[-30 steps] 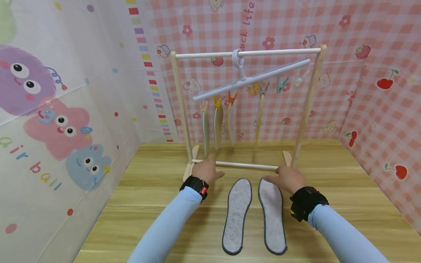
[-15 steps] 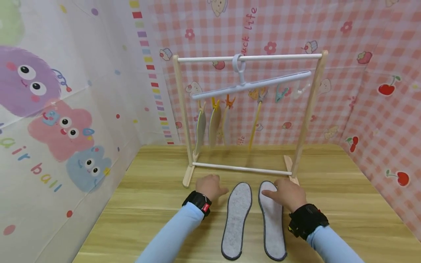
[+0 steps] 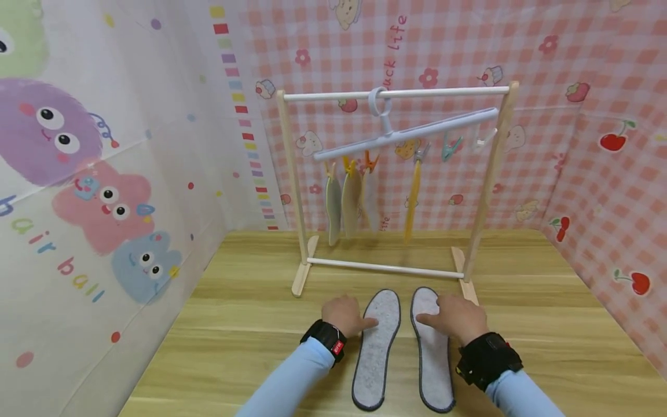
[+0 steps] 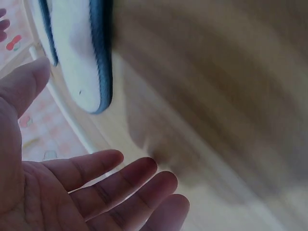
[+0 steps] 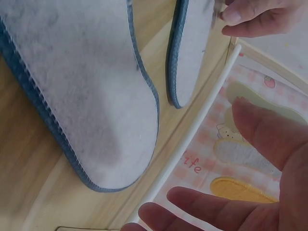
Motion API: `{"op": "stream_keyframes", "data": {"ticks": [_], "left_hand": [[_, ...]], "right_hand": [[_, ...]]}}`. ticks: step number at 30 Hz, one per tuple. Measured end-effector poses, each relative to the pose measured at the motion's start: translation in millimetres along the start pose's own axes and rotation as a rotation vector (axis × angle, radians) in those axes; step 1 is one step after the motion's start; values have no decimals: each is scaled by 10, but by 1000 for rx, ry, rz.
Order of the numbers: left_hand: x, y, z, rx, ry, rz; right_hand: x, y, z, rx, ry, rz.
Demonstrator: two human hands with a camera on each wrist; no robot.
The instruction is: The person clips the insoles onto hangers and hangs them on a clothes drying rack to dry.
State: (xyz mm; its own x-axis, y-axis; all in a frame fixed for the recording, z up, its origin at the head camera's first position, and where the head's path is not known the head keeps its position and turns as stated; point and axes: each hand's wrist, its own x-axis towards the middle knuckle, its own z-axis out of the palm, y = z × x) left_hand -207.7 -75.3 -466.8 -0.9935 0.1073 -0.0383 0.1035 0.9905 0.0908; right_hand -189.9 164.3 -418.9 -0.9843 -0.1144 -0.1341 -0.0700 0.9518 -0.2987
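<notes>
Two grey felt insoles with dark stitched edges lie side by side on the wooden table: the left insole (image 3: 374, 362) and the right insole (image 3: 435, 370). My left hand (image 3: 346, 315) is beside the upper part of the left insole, its thumb over the edge in the head view. In the left wrist view its fingers (image 4: 130, 180) are spread and hold nothing. My right hand (image 3: 462, 318) hovers at the upper part of the right insole, thumb above it. The right wrist view shows that hand's thumb (image 5: 264, 127) and fingers apart, with nothing between them.
Behind the insoles stands a wooden rack with white bars (image 3: 385, 267). From it hangs a tilted pale hanger (image 3: 406, 135), with several insoles clipped on, including a yellow insole (image 3: 413, 202). A teal clothespin (image 3: 450, 149) hangs at the right. Patterned cloth walls enclose the table.
My left hand has come back from the rack's lower bar to the left insole. My right hand has drawn slightly nearer along the right insole. The hanger and its hanging insoles have swung.
</notes>
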Motion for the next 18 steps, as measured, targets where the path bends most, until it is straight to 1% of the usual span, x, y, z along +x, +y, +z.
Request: {"op": "stream_keyframes", "data": {"ticks": [4, 7, 9, 12, 14, 18], "left_hand": [[4, 84, 44, 72, -37, -9], [-8, 151, 29, 132, -70, -5], [-22, 189, 31, 172, -74, -10], [-53, 229, 50, 233, -63, -15], [-76, 245, 69, 265, -42, -12], [-109, 241, 131, 282, 16, 2]], "right_hand": [[-15, -22, 5, -5, 1, -1], [-20, -29, 1, -11, 10, -3], [-20, -36, 0, -17, 9, -4], [-13, -46, 3, -22, 3, -4], [-11, -51, 6, -22, -1, -1], [-17, -56, 9, -20, 5, -1]]}}
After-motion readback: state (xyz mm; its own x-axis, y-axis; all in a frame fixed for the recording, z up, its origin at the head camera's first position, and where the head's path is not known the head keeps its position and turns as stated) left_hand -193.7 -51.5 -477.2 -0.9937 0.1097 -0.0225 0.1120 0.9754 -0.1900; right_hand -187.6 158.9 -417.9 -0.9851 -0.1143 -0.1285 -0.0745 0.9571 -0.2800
